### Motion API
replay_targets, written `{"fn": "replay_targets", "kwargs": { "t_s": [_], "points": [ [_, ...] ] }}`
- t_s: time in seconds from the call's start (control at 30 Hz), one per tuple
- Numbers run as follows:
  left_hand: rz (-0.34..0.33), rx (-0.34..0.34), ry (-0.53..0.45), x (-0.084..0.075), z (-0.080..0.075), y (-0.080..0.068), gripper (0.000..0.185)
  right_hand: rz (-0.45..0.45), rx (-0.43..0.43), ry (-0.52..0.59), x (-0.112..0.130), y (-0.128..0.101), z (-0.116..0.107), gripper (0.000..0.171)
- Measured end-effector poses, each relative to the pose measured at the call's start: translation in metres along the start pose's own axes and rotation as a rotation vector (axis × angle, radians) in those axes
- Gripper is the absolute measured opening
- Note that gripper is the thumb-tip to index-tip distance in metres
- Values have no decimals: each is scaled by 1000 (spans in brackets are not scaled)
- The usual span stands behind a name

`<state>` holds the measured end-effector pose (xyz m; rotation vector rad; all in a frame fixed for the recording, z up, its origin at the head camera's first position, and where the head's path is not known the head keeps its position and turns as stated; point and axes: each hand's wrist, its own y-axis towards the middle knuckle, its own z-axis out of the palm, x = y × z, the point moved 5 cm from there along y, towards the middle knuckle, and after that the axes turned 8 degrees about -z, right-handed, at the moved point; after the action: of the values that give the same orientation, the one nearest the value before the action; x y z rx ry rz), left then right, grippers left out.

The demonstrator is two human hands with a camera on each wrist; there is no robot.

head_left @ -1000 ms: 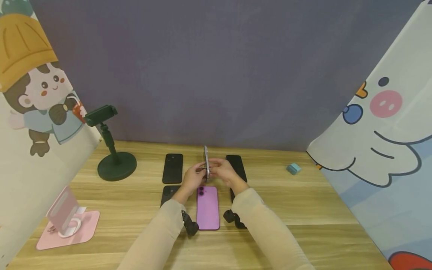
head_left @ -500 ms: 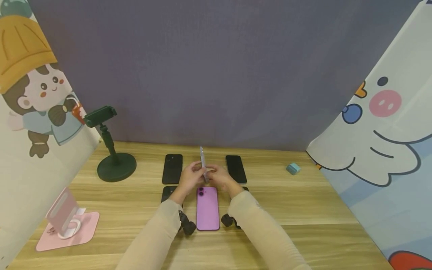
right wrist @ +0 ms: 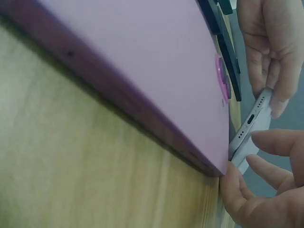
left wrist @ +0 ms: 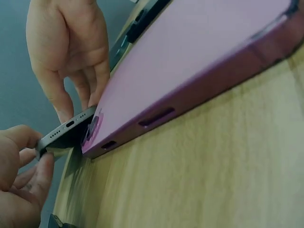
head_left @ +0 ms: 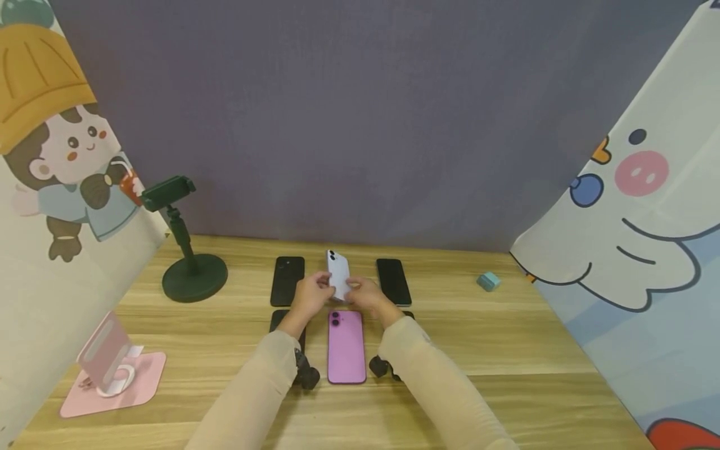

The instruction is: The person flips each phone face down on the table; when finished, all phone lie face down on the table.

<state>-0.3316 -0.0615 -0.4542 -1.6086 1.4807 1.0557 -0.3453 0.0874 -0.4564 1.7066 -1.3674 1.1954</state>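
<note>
Currently you hold a pale lavender-white phone [head_left: 338, 274] between both hands, back side up, twin camera lenses at its far end, tilted just above the far middle of the wooden table [head_left: 506, 350]. Your left hand [head_left: 310, 294] pinches its near-left corner, fingers curled round the edge; your right hand [head_left: 364, 295] grips the near-right side likewise. From the left wrist camera the phone's bottom edge [left wrist: 66, 130] shows speaker holes and a charging port, and the right wrist camera shows the same edge [right wrist: 249, 126] caught between fingertips. It sits over the gap between two black phones [head_left: 287, 280] and [head_left: 393, 281], directly beyond the purple phone [head_left: 345, 347] lying back-up. Two more dark phones lie partly hidden under your sleeves. Judged from this, the step in hand is laying the pale phone flat into the far-row gap; the next move would call for lowering it level, keeping clear of the purple phone's top edge, then letting go with both hands. No brand mark or writing can be read on any phone. Off to the left stand a dark green phone holder [head_left: 188, 250] and a pink tablet stand [head_left: 109, 369]; a small teal block [head_left: 488, 280] lies to the right.
</note>
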Motion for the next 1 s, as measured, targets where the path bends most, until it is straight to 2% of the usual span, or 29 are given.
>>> {"fn": "replay_targets", "kwargs": {
  "t_s": [0.1,0.23,0.6,0.8,1.0],
  "points": [
    [-8,-4,82,2,0,0,37,-2,-5,-63,-1,0,0,52],
    [0,6,134,1,1,0,39,11,-13,-120,-1,0,-1,51],
    [-52,33,215,6,5,1,44,14,-51,-231,-1,3,-2,51],
    [-60,36,261,5,6,0,44,1,-48,-336,1,3,-2,51],
    [-58,37,283,4,7,-1,44,1,-43,-384,1,4,-3,51]
  ]
}}
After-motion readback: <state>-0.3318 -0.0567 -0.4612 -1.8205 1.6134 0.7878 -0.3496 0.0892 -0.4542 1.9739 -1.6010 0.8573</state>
